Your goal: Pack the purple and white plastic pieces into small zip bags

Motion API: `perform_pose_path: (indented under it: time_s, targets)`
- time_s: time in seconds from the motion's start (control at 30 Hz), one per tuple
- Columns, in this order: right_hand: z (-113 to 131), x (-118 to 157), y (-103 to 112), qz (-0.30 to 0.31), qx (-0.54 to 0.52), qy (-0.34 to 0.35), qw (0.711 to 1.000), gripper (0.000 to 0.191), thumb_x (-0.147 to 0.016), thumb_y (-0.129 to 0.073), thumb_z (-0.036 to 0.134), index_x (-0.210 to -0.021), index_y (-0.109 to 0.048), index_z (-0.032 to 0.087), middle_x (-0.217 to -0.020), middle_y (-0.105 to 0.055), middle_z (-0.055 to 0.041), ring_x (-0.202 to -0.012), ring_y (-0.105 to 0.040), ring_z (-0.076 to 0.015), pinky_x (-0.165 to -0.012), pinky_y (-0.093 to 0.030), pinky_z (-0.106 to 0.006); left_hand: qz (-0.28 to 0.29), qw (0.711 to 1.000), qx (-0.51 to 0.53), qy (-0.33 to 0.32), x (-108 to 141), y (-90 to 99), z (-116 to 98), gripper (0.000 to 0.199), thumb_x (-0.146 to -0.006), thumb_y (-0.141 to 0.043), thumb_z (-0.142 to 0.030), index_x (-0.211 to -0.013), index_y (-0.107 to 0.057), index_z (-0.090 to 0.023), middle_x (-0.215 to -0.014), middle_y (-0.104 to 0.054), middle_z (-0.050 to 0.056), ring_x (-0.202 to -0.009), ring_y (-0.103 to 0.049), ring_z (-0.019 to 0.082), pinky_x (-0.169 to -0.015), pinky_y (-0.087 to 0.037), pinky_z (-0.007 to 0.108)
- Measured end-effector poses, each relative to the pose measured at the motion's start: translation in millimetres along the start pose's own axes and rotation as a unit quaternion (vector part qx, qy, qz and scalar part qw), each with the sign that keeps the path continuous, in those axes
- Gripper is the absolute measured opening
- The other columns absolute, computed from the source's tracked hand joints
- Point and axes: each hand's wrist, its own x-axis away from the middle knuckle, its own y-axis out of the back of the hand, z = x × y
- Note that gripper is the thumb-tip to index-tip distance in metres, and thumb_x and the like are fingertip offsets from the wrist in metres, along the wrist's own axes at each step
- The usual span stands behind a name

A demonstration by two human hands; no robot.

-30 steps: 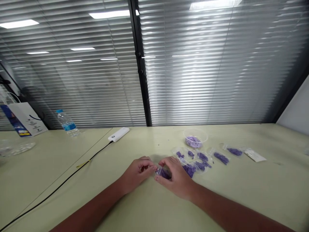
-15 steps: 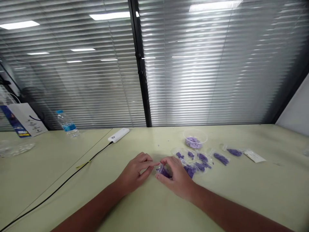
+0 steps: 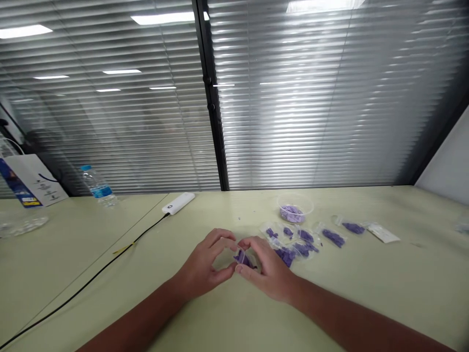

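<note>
# Pinching a little clear bag (image 3: 243, 259) of purple bits

The little clear bag is sitting between my two hands, right in front of me. My right hand (image 3: 266, 269) is holding it in a narrow pinch with the thumb and fingers. My left hand (image 3: 205, 259) is curving toward it, with the fingertips (image 3: 229, 235) close to the bag's edge, but I cannot tell if this hand is gripping too. Just beside my right hand, more clear bags (image 3: 306, 236) of purple bits are lying in a messy bunch on the pale green table (image 3: 366, 293). A clear bowl (image 3: 292, 208) of purple bits is sitting behind them, and a white paper slip (image 3: 383, 233) is lying off to the right. Far to the left, a white power bank (image 3: 178, 203) is lying with a black cable (image 3: 84, 278) running from it. A water bottle (image 3: 98, 188) and a paper bag (image 3: 32, 183) are standing near the window blinds (image 3: 293, 98).
</note>
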Motion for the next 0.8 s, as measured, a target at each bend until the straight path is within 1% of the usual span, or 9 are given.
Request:
perform_pose_path:
  time_s: [0.07, 0.13, 0.2, 0.37, 0.53, 0.63, 0.7, 0.8]
  targets:
    - [0, 0, 0, 0.0, 0.0, 0.006, 1.0, 0.032, -0.09, -0.07, 0.035, -0.118, -0.059, 0.025, -0.113, -0.064, -0.0029, -0.107, -0.057, -0.0212, -0.094, -0.044, -0.034, 0.003, 0.999, -0.021, -0.032, -1, 0.0, -2, 0.018, -0.087, -0.067, -0.014, -0.102, -0.066, -0.024, -0.122, -0.06, 0.007, -0.113, -0.057, 0.022, -0.092, -0.05, 0.034]
    - [-1, 1, -1, -0.005, -0.002, 0.006, 1.0, 0.033, -0.089, -0.072, 0.035, -0.118, -0.059, 0.025, -0.112, -0.063, -0.0027, -0.107, -0.057, -0.021, -0.093, -0.044, -0.034, 0.012, 0.997, -0.04, -0.066, -2, 0.7, -3, 0.02, -0.089, -0.065, -0.013, -0.104, -0.069, -0.026, -0.123, -0.061, 0.007, -0.117, -0.055, 0.023, -0.097, -0.048, 0.037]
    - [-1, 0, -1, -0.01, -0.008, 0.005, 1.0, 0.034, -0.089, -0.072, 0.035, -0.118, -0.059, 0.024, -0.111, -0.063, -0.0029, -0.105, -0.058, -0.0206, -0.092, -0.044, -0.033, 0.016, 0.995, -0.049, -0.08, -3, 1.7, -3, 0.023, -0.091, -0.065, -0.013, -0.109, -0.069, -0.027, -0.125, -0.061, 0.007, -0.12, -0.054, 0.023, -0.101, -0.046, 0.039]
    - [2, -1, 3, -0.002, -0.02, 0.007, 1.0, 0.023, -0.098, -0.06, 0.034, -0.118, -0.061, 0.024, -0.106, -0.065, -0.0032, -0.099, -0.058, -0.0194, -0.09, -0.044, -0.033, 0.018, 0.997, -0.037, -0.069, -2, 3.9, 0, 0.023, -0.094, -0.064, -0.014, -0.111, -0.07, -0.028, -0.126, -0.061, 0.007, -0.121, -0.053, 0.023, -0.103, -0.045, 0.039]
    - [2, -1, 2, 0.013, -0.019, 0.013, 1.0, 0.026, -0.105, -0.049, 0.033, -0.126, -0.061, 0.026, -0.114, -0.067, -0.0043, -0.109, -0.058, -0.0203, -0.097, -0.042, -0.034, 0.024, 0.998, -0.013, -0.054, -3, 4.6, 0, 0.028, -0.098, -0.057, -0.012, -0.117, -0.068, -0.029, -0.125, -0.06, 0.007, -0.121, -0.053, 0.021, -0.103, -0.046, 0.038]
    - [1, -2, 2, 0.015, -0.033, 0.026, 0.999, 0.028, -0.107, -0.043, 0.03, -0.129, -0.061, 0.026, -0.119, -0.067, -0.0038, -0.111, -0.059, -0.0191, -0.1, -0.041, -0.033, 0.037, 0.998, -0.014, -0.047, -3, 2.5, 1, 0.024, -0.098, -0.059, -0.015, -0.116, -0.068, -0.028, -0.125, -0.059, 0.007, -0.122, -0.052, 0.022, -0.104, -0.045, 0.038]
    - [1, -3, 1, 0.019, -0.037, 0.032, 0.999, 0.028, -0.108, -0.04, 0.028, -0.124, -0.063, 0.027, -0.117, -0.068, -0.003, -0.109, -0.06, -0.0181, -0.1, -0.041, -0.032, 0.042, 0.998, -0.013, -0.035, -2, 0.5, 3, 0.02, -0.098, -0.059, -0.017, -0.112, -0.069, -0.028, -0.125, -0.06, 0.007, -0.121, -0.052, 0.022, -0.103, -0.045, 0.038]
    - [-1, -5, 0, 0.007, -0.015, 0.025, 1.0, 0.028, -0.108, -0.038, 0.027, -0.108, -0.066, 0.024, -0.104, -0.069, -0.0031, -0.099, -0.06, -0.0181, -0.095, -0.041, -0.032, 0.026, 1.0, 0.007, -0.014, -1, -1.8, 8, 0.018, -0.1, -0.057, -0.018, -0.109, -0.069, -0.027, -0.121, -0.061, 0.007, -0.117, -0.054, 0.021, -0.1, -0.046, 0.036]
